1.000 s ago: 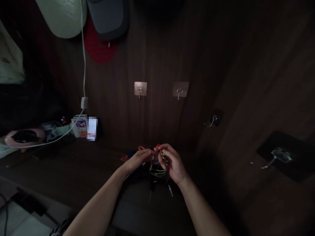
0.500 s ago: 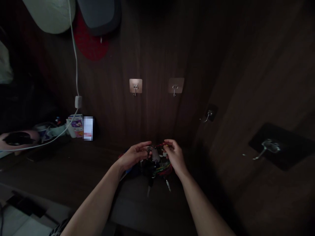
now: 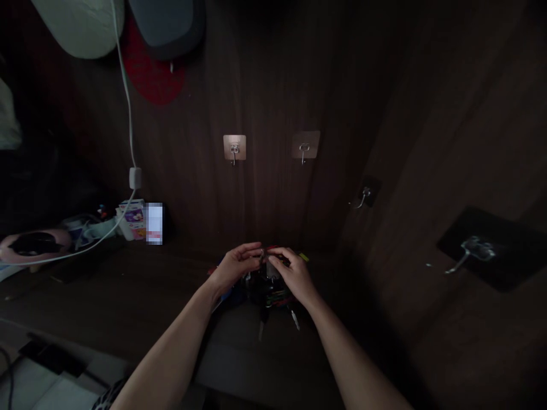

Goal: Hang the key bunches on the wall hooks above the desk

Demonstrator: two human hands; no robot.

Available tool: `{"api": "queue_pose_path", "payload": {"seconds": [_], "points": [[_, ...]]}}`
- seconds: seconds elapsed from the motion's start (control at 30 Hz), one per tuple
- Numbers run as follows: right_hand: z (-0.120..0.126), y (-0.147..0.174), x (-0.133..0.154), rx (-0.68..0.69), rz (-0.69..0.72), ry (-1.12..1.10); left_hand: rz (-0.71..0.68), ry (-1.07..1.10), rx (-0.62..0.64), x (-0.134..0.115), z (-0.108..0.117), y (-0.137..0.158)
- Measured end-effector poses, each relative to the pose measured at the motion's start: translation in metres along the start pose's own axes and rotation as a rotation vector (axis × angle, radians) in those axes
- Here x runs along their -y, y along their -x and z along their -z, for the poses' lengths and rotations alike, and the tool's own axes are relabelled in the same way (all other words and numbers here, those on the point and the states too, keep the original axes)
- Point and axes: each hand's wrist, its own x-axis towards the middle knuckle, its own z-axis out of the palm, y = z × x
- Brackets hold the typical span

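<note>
A tangled bundle of keys and coloured cords (image 3: 267, 291), at six o'clock beneath two adhesive wall hooks (image 3: 235, 148), is gripped from nine o'clock by the left hand (image 3: 234, 269) and from three o'clock by the right hand (image 3: 291, 276), fingers curled narrowly around it.

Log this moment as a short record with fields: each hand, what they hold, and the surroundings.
left hand: left hand grips the bunch of keys and coloured cords from the left
right hand: right hand covers the same bunch from the right, fingertips meeting the left hand's
bunch: keys dangle beneath; details too dark to tell
wall: two pale adhesive hooks above the hands, both bare
left side: white cable hanging down, small printed box on the ledge
light: very dim
</note>
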Motion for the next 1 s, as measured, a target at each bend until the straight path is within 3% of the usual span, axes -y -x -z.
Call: {"api": "queue_pose_path", "payload": {"seconds": [0.37,0.9,1.0], "points": [[-0.0038,-0.0003,0.003,-0.028,-0.043,-0.024,-0.058,-0.179,-0.019,0.0031,-0.0019,-0.001],[-0.0016,0.0011,-0.0008,0.009,-0.077,-0.101,-0.102,-0.196,-0.073,-0.0023,-0.0027,0.0002],[0.0018,0.0004,-0.0046,-0.058,-0.089,-0.089,-0.15,-0.21,-0.109,-0.0046,-0.0007,0.0004]]}}
